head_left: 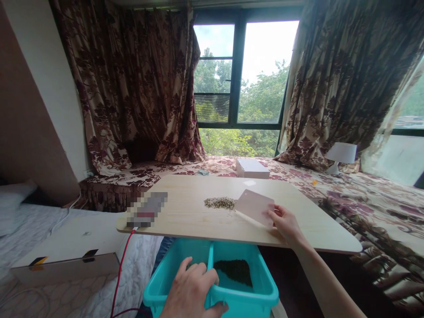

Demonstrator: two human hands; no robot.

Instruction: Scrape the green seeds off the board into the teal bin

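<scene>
Apparently gathering: right hand (285,223) pinches the pale plastic sheet (254,206) at the right end of the seed-like grains (217,202) mid-tabletop (180,218), left hand (194,282) grips the turquoise divided bin (247,295) nearside; next stroke needs a low, flat edge.

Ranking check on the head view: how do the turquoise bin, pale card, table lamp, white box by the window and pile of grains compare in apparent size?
Largest to smallest:
1. Turquoise bin, though cut off below
2. Pale card
3. Table lamp and white box, too alike to rank
4. Pile of grains
</scene>
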